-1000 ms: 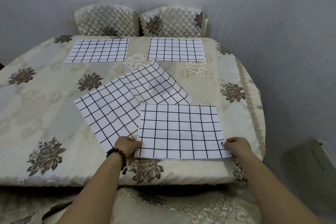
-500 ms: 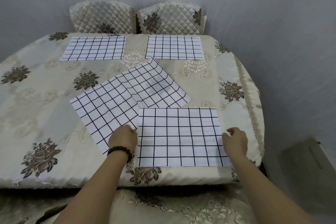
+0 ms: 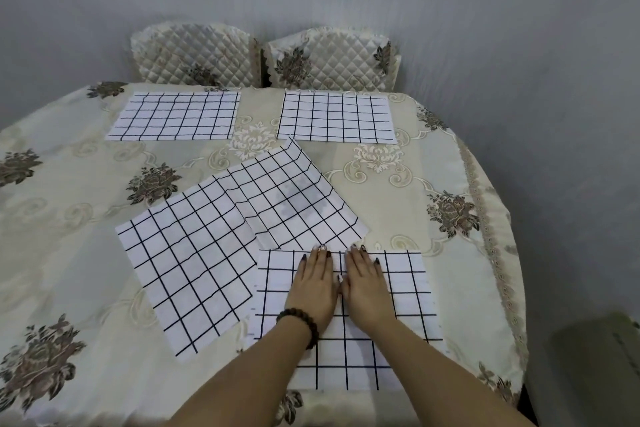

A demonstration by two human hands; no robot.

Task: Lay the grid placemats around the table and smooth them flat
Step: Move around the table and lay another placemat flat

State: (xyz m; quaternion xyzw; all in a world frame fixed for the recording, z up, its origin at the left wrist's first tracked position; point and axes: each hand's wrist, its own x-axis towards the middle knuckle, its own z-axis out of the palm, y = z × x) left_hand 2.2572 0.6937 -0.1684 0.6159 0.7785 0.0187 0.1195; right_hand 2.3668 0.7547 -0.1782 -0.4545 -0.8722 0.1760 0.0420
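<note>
On the near white black-grid cloth placemat [image 3: 408, 291], left hand [image 3: 313, 291] and right hand [image 3: 363, 288] press flat, fingers extended, holding nothing; it looks thin, limp, best smoothed outward.

Bare forearms; a dark beaded bracelet [image 3: 302, 322] circles the left wrist; dark-painted nails.

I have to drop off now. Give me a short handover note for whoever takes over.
Left hand and right hand: flat, palms down, side by side on the near placemat.
Done: far left placemat and far right placemat lie flat by the chairs.
Left: smooth the near one outward; the two overlapping placemats mid-table, one creased, need placing.
</note>
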